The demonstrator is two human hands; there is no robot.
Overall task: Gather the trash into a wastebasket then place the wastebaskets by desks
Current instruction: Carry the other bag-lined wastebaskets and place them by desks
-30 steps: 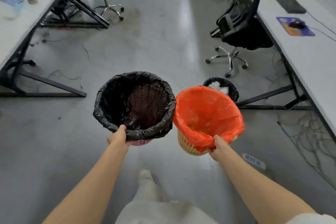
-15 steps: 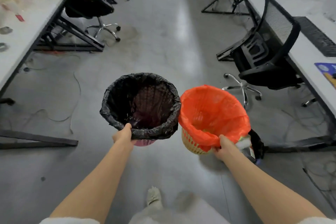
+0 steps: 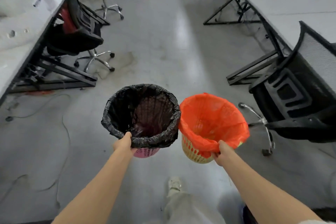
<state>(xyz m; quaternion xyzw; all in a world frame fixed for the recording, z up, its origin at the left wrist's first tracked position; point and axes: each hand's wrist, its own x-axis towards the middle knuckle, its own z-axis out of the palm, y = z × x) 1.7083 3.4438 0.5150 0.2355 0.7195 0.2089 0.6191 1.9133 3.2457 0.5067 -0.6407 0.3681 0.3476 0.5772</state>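
Observation:
I carry two wastebaskets side by side above the grey floor, their rims touching. My left hand (image 3: 123,144) grips the near rim of a pink basket lined with a black bag (image 3: 141,114). My right hand (image 3: 223,153) grips the near rim of a yellow basket lined with an orange bag (image 3: 211,123). Both liners look empty inside.
A long white desk (image 3: 20,42) runs along the left with a black chair (image 3: 76,36) tucked under it. Another white desk (image 3: 294,2) runs along the right, and a black mesh chair (image 3: 298,92) stands close to my right hand. Cables (image 3: 63,123) trail on the floor at left. My shoe (image 3: 174,184) shows below.
I have walked forward down the aisle with both baskets. The black-lined bin on the floor at right has dropped out of view, and the right chair is now beside me.

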